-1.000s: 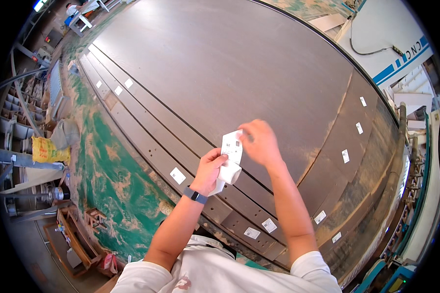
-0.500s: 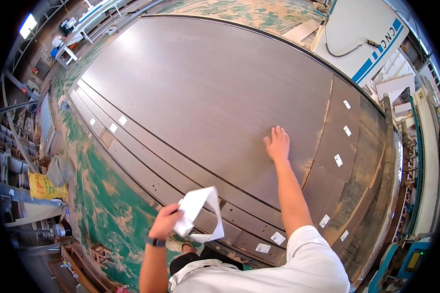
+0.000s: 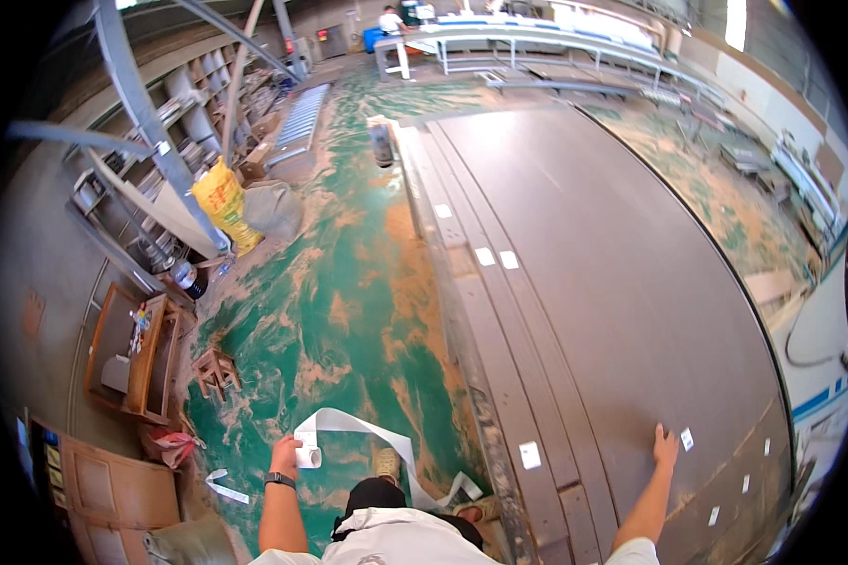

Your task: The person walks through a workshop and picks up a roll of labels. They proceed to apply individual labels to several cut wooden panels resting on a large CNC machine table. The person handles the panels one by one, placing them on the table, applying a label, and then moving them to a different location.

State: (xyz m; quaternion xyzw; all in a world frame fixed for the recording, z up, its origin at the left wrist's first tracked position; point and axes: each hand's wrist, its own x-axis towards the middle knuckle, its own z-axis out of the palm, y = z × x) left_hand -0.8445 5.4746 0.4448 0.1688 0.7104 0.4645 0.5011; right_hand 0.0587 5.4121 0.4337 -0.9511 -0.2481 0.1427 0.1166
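Worker at a long brown panel (image 3: 622,264) in a dusty workshop, both arms out. L hand (image 3: 285,456), w/ a dark watch (image 3: 280,479) on the wrist just below it, grips a white label roll (image 3: 308,458), fingers closed on its L side. From the roll a loose paper strip (image 3: 349,420) arcs up & away to the R of that hand, then drops twd the worker's feet.

R hand (image 3: 666,446) is out over the panel, well apart from the roll; can't tell if its fingers are spread or pinching, or if it's touching the surface. A white label (image 3: 687,440) lies on the panel just R of its fingertips. Another label (image 3: 530,456) sits on the narrow boards (image 3: 537,377), btwn the two hands but nearer the R one.

L of the L hand, a white scrap (image 3: 228,490) lies on the green floor (image 3: 349,330); beyond it, up & L, a small wooden stool (image 3: 217,372). Farther off past the same hand, a yellow sack (image 3: 224,205) leans by a post. Far beyond both hands, a co-worker (image 3: 391,21) in a white top is nr a long bench.
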